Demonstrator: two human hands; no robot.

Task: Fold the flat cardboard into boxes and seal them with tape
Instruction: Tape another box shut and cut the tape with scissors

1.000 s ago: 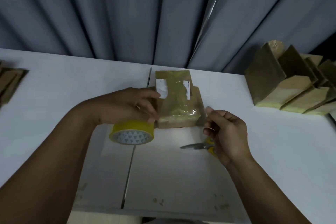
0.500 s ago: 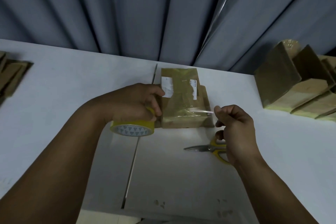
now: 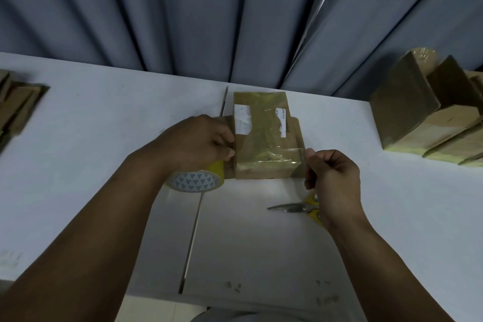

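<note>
Brown cardboard box (image 3: pixel 264 138) lies mid-table near the far edge of the white table (image 3: pixel 104 125). Its top is covered with glossy clear tape and two torn white labels. It is closed, so its contents cannot be told. Left hand (image 3: pixel 201 141) curls over the yellow tape roll (image 3: pixel 194 180), which stands just left of the box. Most of the roll is hidden beneath the palm, and only its patterned face and a yellow band show. The fingertips touch the box's left side. Right hand (image 3: pixel 332 172) pinches the end of a clear tape strip (image 3: pixel 277 155) between thumb and forefinger at the box's near right corner, with the other fingers curled. The strip runs across the box's near end. Scissors (image 3: pixel 290 208) lie nearer the person, their yellow handles mostly hidden behind the right hand. Flat cardboard pieces (image 3: pixel 15 104) are cut off at the left edge. Finished boxes (image 3: pixel 423 117), leaning together, are cut off at the right.
</note>
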